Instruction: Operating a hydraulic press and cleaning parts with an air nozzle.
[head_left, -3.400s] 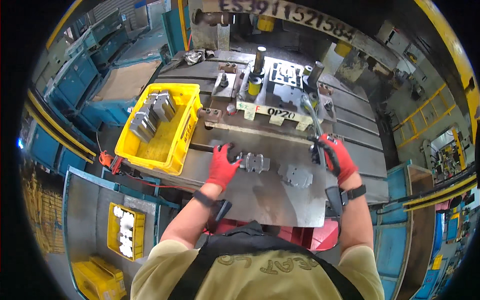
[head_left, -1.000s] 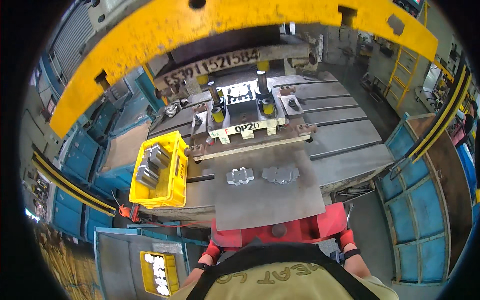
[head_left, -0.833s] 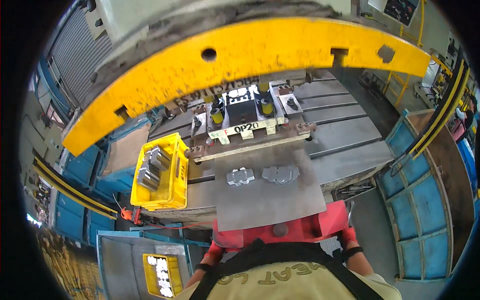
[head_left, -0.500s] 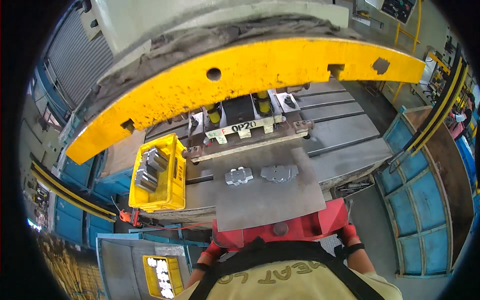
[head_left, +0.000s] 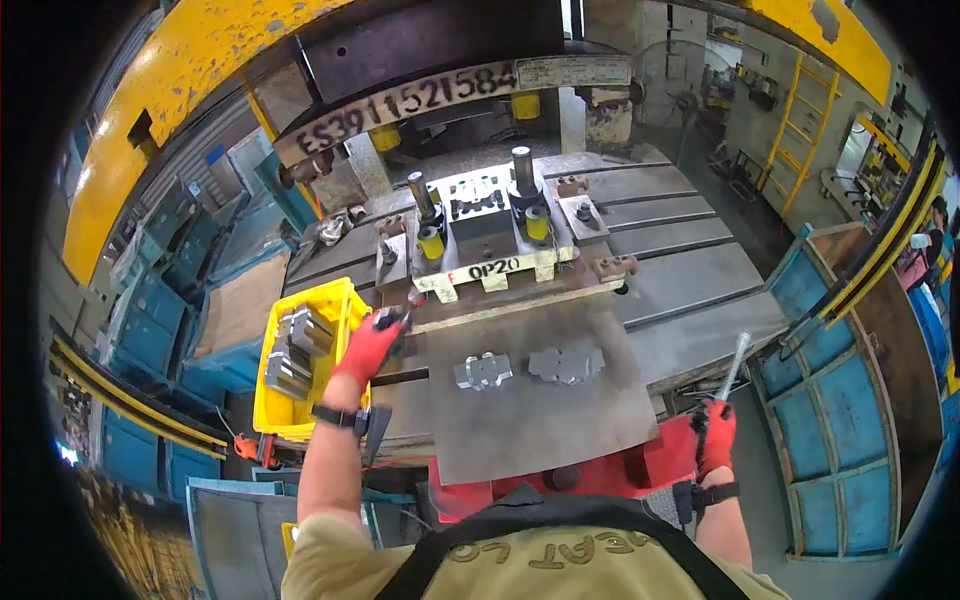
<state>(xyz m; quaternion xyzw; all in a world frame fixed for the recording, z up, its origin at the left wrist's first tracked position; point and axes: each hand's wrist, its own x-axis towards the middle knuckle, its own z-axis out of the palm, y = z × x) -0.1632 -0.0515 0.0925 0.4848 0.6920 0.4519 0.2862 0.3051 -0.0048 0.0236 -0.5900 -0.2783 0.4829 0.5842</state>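
Observation:
My left hand (head_left: 372, 343), in a red glove, reaches up to the front left corner of the press die (head_left: 483, 243). Its fingers curl around something small and dark that I cannot make out. My right hand (head_left: 716, 437), also in a red glove, is low at the right, beside the red panel (head_left: 660, 462). It grips a thin metal rod tool (head_left: 735, 358) that points up and away. Two flat stamped metal parts (head_left: 483, 371) (head_left: 567, 364) lie side by side on the grey steel plate (head_left: 530, 425) between my hands, touched by neither.
A yellow bin (head_left: 338, 300) with several stacked metal parts stands left of the plate, just beside my left wrist. The raised press ram and yellow frame (head_left: 180, 95) hang above the die. Blue bins and racks (head_left: 850, 380) flank both sides.
The press ram and yellow frame have lifted, uncovering the die. Both hands came up from below the red panel: the left to the die's corner, the right out to the side with the rod.

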